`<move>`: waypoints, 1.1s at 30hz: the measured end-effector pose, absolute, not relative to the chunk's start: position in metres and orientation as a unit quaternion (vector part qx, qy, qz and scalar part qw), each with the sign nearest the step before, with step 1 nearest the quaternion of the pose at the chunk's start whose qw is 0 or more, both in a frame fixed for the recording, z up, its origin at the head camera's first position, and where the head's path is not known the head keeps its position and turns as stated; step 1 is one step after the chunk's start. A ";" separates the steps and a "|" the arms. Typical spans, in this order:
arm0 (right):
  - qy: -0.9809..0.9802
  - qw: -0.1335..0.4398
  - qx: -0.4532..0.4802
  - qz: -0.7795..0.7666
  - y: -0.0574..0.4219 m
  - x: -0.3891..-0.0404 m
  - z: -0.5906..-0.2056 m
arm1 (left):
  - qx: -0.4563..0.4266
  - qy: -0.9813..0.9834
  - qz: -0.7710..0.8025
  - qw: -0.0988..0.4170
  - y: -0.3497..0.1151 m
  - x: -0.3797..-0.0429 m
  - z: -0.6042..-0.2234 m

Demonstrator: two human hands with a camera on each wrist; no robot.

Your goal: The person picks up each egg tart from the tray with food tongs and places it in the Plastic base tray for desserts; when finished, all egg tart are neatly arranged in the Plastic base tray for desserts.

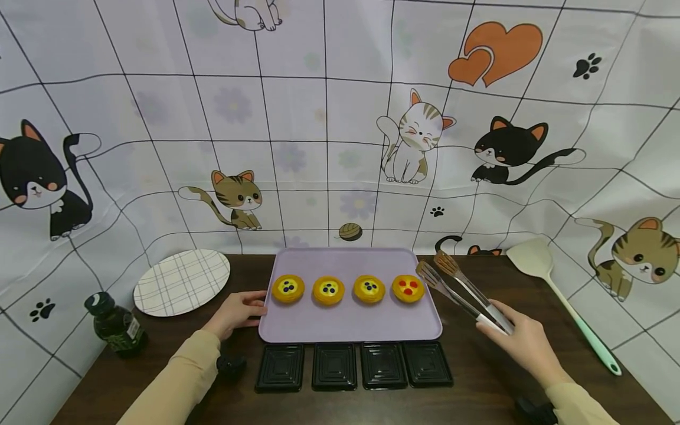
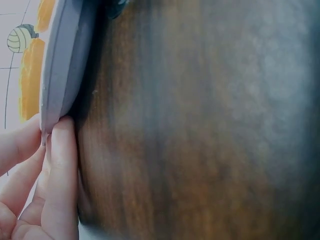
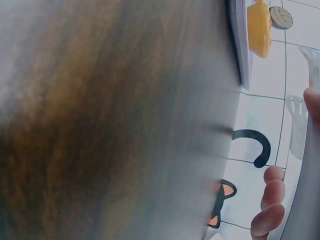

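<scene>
A lilac rectangular tray (image 1: 345,327) carries a row of toy-like yellow tarts: three with dark dots, such as the leftmost tart (image 1: 288,288), and a tart with red dots (image 1: 408,288) at the right end. At the tray's left edge, my left hand (image 1: 239,313) pinches the rim; the left wrist view shows fingers on both sides of the rim (image 2: 57,75). Right of the tray, my right hand (image 1: 526,339) grips metal tongs (image 1: 473,290) by their pale handles. The spread tong tips point toward the red-dotted tart, with nothing between them.
Several black square trays (image 1: 280,368) line the table along the lilac tray's front edge. A white checked plate (image 1: 183,283) and a dark green bottle (image 1: 114,327) stand at left. On the right lies a pale green spatula (image 1: 576,319). A cat-patterned tiled sheet (image 1: 297,118) covers the wall behind.
</scene>
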State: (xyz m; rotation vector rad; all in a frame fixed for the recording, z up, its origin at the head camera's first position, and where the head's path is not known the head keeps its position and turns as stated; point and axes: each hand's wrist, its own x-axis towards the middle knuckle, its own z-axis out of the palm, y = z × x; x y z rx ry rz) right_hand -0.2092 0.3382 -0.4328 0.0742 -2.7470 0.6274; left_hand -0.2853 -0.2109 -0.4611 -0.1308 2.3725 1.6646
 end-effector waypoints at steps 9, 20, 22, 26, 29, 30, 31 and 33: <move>-0.959 0.164 0.051 0.224 0.331 -0.199 -0.433 | -0.048 0.814 0.567 0.118 -0.209 -0.284 -0.458; -0.964 0.132 0.063 0.221 0.327 -0.196 -0.435 | -0.053 0.817 0.562 0.116 -0.209 -0.282 -0.457; -0.965 0.130 0.064 0.218 0.327 -0.197 -0.437 | -0.054 0.817 0.562 0.117 -0.209 -0.282 -0.457; -0.967 0.130 0.066 0.210 0.329 -0.199 -0.438 | -0.053 0.817 0.562 0.118 -0.209 -0.283 -0.458; -0.969 0.128 0.065 0.203 0.329 -0.201 -0.439 | -0.054 0.819 0.559 0.118 -0.208 -0.283 -0.459; -0.969 0.126 0.065 0.202 0.328 -0.202 -0.439 | -0.056 0.818 0.560 0.117 -0.208 -0.283 -0.459; -0.970 0.124 0.063 0.200 0.328 -0.202 -0.439 | -0.056 0.819 0.559 0.118 -0.208 -0.283 -0.459; -0.971 0.120 0.060 0.199 0.328 -0.203 -0.439 | -0.054 0.819 0.559 0.118 -0.207 -0.284 -0.459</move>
